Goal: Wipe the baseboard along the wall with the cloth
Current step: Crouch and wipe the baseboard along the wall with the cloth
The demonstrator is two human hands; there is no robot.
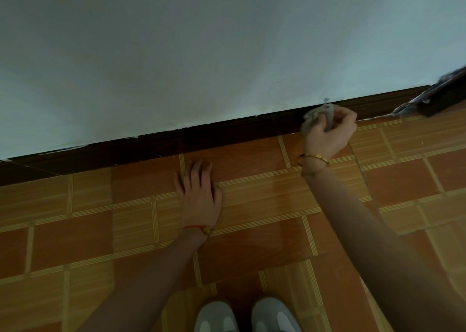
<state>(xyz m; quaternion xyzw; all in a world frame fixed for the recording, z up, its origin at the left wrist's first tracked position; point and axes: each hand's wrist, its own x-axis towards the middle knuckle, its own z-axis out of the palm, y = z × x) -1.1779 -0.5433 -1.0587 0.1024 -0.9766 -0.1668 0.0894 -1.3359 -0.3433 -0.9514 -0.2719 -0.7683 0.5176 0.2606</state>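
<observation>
Here: right hand pinches grey cloth against dark baseboard | left hand flat, fingers spread on tiled floor.

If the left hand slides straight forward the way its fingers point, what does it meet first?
Most likely the dark baseboard. The left hand lies flat on the tiled floor, fingers pointing at the wall, with only bare tile between.

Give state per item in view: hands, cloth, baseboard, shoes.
right hand: grips the cloth, held against the baseboard
left hand: flat on the floor tiles, fingers straight, holding nothing
cloth: bunched, touching the baseboard
baseboard: dark, runs along the wall foot
shoes: side by side on the tiles
</observation>
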